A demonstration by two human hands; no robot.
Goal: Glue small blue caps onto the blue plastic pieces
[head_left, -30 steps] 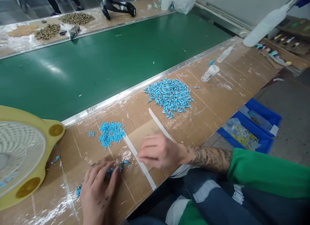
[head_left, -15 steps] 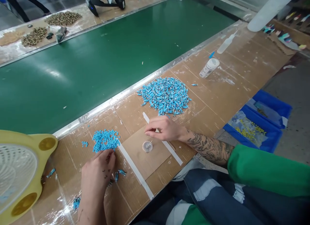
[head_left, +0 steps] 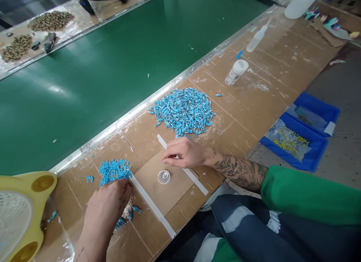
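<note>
As the left hand reaches to the near edge of a pile of blue rings, its fingertips hidden and its grip impossible to tell, the right hand, fingers drawn together around nothing clearly visible, hovers beside a clear dish between two white tape strips on the surface. Slim blue pieces lie heaped beyond.

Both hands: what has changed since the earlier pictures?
The left hand has moved outward from the loose blue pieces to the near edge of the blue ring pile. The right hand has shifted outward over the cardboard sheet, uncovering the clear dish. Whether either grip took or released anything is hidden. The big blue pile and white tub stayed put.
</note>
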